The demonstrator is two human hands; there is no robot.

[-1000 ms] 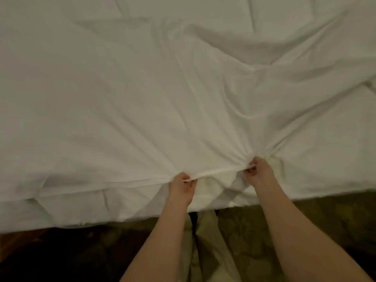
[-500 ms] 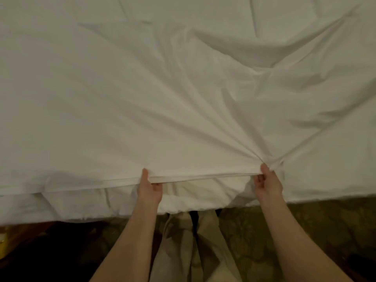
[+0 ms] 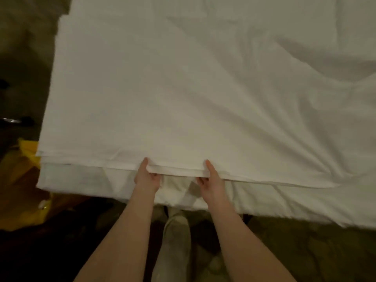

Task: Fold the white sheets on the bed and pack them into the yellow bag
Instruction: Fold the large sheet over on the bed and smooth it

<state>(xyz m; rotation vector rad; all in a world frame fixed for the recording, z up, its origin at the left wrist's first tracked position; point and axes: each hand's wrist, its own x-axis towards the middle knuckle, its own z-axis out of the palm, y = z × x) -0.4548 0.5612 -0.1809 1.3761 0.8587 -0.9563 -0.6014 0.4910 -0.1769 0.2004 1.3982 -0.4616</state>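
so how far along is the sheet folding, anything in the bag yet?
Early. Done: the white sheet lies doubled on the bed, layered edges showing at the near side. In hand: left hand and right hand pinch that near edge. Left: more folds, then packing; the yellow bag sits on the floor, no sheet visibly in it.

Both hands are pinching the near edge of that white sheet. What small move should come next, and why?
Probably lift the edge and carry it away across the bed for a fold. The left hand and right hand both grip the white sheet, which lies spread nearly flat; the yellow bag waits on the floor.
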